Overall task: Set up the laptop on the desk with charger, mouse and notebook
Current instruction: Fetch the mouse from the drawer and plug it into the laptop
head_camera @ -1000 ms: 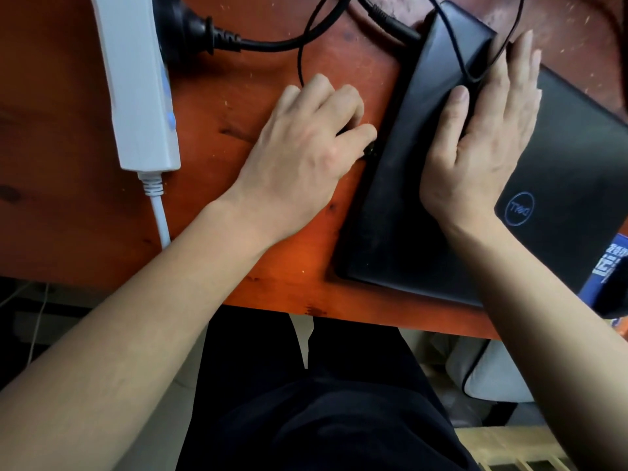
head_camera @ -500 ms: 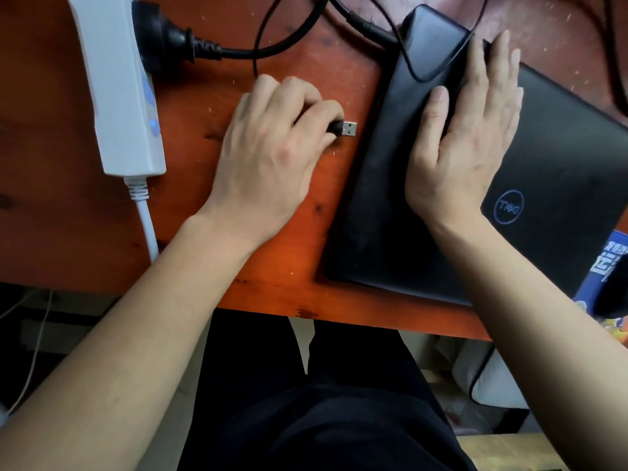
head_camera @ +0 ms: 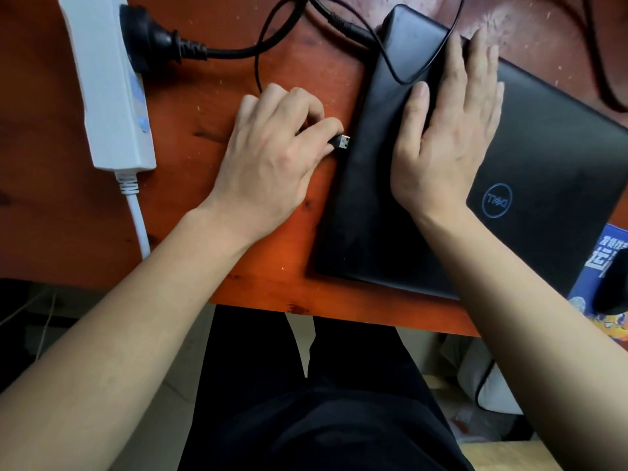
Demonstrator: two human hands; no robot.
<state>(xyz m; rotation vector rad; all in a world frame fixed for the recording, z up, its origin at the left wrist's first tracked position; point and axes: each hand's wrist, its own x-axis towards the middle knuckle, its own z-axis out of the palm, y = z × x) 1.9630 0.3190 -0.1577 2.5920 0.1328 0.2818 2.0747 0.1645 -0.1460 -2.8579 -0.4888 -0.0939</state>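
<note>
A closed black laptop (head_camera: 543,158) lies at an angle on the reddish wooden desk (head_camera: 210,96). My right hand (head_camera: 441,141) rests flat on its lid, fingers spread. My left hand (head_camera: 272,158) pinches a USB plug (head_camera: 342,142) just off the laptop's left edge, its metal tip pointing at that edge. A thin black cable (head_camera: 421,68) loops over the lid's far corner. The charger's thick cord (head_camera: 343,23) meets the laptop's far left corner. A black mouse (head_camera: 611,287) sits on a blue pad at the right edge.
A white power strip (head_camera: 108,83) lies at the left with a black plug (head_camera: 153,39) in it and a white cord running off the front edge. The blue printed pad (head_camera: 593,263) is at the far right. My dark-trousered legs are below the desk.
The left hand drew back from the laptop's side, baring the USB plug, and now holds it close to the edge again. The right hand stayed flat on the lid.
</note>
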